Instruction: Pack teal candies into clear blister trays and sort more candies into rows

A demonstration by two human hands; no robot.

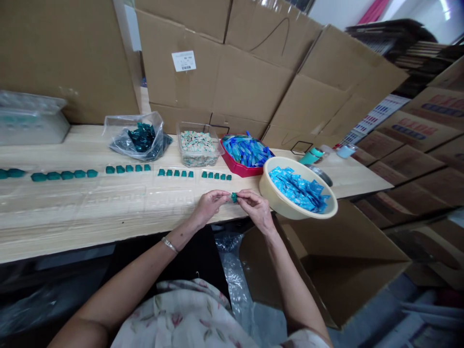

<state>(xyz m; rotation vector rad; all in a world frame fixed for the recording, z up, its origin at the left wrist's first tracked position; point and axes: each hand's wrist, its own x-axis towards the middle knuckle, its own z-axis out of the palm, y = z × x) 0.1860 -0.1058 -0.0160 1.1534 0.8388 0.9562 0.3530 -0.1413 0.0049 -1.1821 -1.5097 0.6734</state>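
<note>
My left hand (210, 205) and my right hand (256, 208) meet over the table's front edge, fingertips pinched on a small dark green piece (234, 197). Its exact kind is too small to make out. Just beyond them, several similar green pieces (216, 176) stand in a row in a clear plastic tray. More such rows run off to the left, among them green pieces (176, 173) and larger-looking ones (64, 175). Close to my right hand is a cream basin (266, 193) filled with blue printed packets (297, 189).
Behind the rows stand a clear bag (155, 140) of green pieces, a clear tub (184, 157) of small printed pieces and a red tray (237, 168) of blue sticks. An open cardboard box (337, 246) sits below right. Cardboard panels (250, 82) wall the back.
</note>
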